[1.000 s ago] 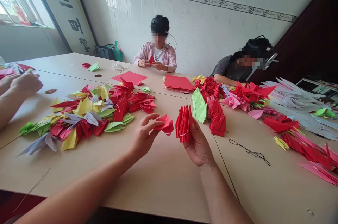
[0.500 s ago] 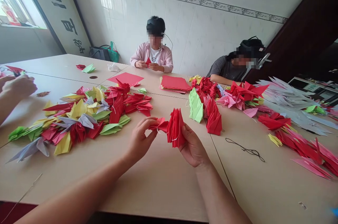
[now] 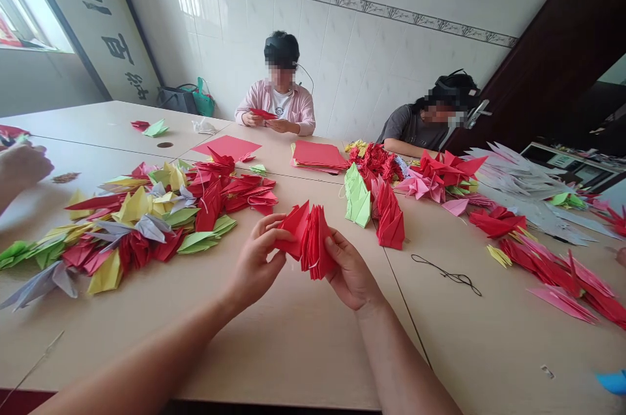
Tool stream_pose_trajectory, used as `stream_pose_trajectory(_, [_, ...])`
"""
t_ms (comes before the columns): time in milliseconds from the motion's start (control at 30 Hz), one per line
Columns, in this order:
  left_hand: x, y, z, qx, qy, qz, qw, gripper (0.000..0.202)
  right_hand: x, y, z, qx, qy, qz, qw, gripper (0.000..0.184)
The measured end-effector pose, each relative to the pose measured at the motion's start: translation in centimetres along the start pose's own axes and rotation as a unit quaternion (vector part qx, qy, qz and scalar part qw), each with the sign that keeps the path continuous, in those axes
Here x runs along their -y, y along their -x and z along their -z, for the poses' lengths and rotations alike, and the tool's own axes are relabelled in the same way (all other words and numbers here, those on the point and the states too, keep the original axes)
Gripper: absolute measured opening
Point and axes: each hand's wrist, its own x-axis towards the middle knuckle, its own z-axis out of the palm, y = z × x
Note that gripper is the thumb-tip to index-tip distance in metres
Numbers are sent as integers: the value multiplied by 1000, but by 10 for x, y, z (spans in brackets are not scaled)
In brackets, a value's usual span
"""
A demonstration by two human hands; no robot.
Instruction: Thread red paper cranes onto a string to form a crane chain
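Between my hands, above the table, is a bundle of folded red paper pieces with many thin layers showing at its edge. My right hand is closed on its right side, thumb in front. My left hand pinches a folded red piece that fans out at the bundle's left side; whether the two are joined I cannot tell. Just beyond my right hand stand a folded green paper bundle and a red one. Left of my left hand spreads a heap of folded paper in several colours.
A thin black cord lies right of my hands. Red paper sheets are stacked farther back. More folded pieces and white paper lie right. Two people sit across; another person's hand is at left.
My left hand's red piece has opened out and now sits against the bundle, which is turned slightly. The view has shifted a little to the right. The person across holds their red paper flatter.
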Motion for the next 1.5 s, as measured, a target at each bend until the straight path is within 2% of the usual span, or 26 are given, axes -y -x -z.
stream_pose_trajectory(133, [-6,-1,3,16,100,59,993,26,-2,1,-2,-16,40,26,999,31])
stream_pose_trajectory(233, [-8,-4,4,-3,158,112,981,43,-4,0,-4,-21,76,50,996,30])
stream_pose_trajectory(300, [-7,-7,5,14,185,155,970,51,-5,1,-4,-17,100,59,993,29])
stream_pose_trajectory(367, [-6,-9,6,58,206,195,957,44,-4,1,-5,-8,125,60,990,28])
stream_pose_trajectory(433, [-4,-11,8,104,220,225,943,28,-3,2,-6,3,147,54,988,27])
stream_pose_trajectory(500, [-1,-12,9,127,227,241,935,19,-3,3,-7,9,166,46,985,27])
stream_pose_trajectory(567, [1,-13,9,121,230,242,935,19,-4,3,-7,5,178,39,983,29])
stream_pose_trajectory(667, [3,-15,9,77,230,229,943,23,-5,3,-7,-3,178,30,984,30])
stream_pose_trajectory(800, [4,-13,5,12,216,206,954,27,-6,3,-6,2,141,31,990,29])
stream_pose_trajectory(900, [4,-11,-1,-5,203,188,961,27,-9,1,-8,0,104,39,994,30])
stream_pose_trajectory(1100, [3,-7,-15,20,196,179,964,22,-20,-5,-13,-34,69,88,993,31])
stream_pose_trajectory(1267, [1,-4,-18,60,227,206,950,39,-27,-9,-14,-68,98,133,984,26])
stream_pose_trajectory(1367, [0,-3,-16,82,244,215,942,51,-29,-12,-13,-81,127,145,978,29])
stream_pose_trajectory(1500, [0,-4,-13,119,245,201,941,50,-34,-17,-11,-90,161,152,971,34])
